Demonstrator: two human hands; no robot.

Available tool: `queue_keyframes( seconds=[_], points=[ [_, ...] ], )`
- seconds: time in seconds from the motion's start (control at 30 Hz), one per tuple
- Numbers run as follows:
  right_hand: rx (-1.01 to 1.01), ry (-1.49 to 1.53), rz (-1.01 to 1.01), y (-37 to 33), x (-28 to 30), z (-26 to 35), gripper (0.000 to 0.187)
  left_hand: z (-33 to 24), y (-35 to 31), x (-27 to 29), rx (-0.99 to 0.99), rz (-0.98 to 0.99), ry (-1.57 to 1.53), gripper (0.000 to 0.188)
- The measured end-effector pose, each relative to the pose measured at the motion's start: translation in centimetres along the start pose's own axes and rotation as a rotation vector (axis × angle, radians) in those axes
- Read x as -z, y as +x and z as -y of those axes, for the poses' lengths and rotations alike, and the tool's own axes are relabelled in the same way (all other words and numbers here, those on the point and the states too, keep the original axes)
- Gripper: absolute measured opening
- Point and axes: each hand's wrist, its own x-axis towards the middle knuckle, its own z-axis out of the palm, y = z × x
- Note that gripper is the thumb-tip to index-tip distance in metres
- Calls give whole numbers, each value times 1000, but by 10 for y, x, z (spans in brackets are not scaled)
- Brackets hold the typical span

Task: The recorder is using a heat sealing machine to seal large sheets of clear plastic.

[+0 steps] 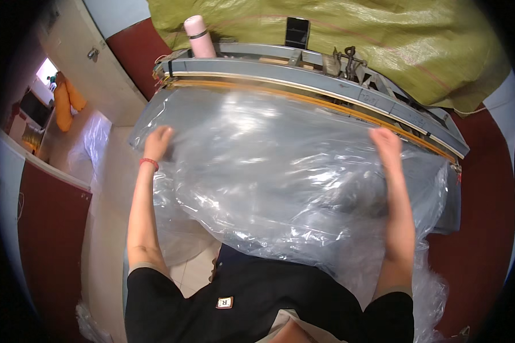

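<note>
A wide clear plastic sheet [257, 171] spreads across the grey bench in front of me, and its near edge hangs down by my body. At its left side, my left hand [157, 144] is closed on the film, with fingers pinched together. My right hand [387, 144] is closed on the film farther right, near the far edge, and is slightly blurred. Beyond the sheet runs a long grey metal frame [303, 80] with an orange strip [326, 104] along its near side. The exact folds inside each hand are hidden.
A pink bottle [199, 37] and a dark phone [297, 32] stand at the frame's back, beside metal clamp parts [349, 62]. Yellow-green woven sheeting [395, 40] covers the back. An open door [91, 63] is at left; more loose film [429, 291] hangs at lower right.
</note>
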Motion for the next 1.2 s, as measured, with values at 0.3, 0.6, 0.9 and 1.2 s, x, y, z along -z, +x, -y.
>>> queue_keyframes(
  seconds=[0.3, 0.6, 0.9, 1.2],
  points=[
    [-116, -650, -606, -98, 247, -150, 23, -60, -141, -18, -270, -126, -179, 34],
    [-231, -724, -581, -108, 263, -154, 28, -70, -224, -74, -67, 790, -406, 17],
    [-220, -711, -597, -111, 265, -159, 28, -117, -203, -60, 448, 118, -1499, 16],
    [-202, -652, -560, -106, 257, -149, 27, -101, -30, 42, -242, -595, -516, 17]
  ],
)
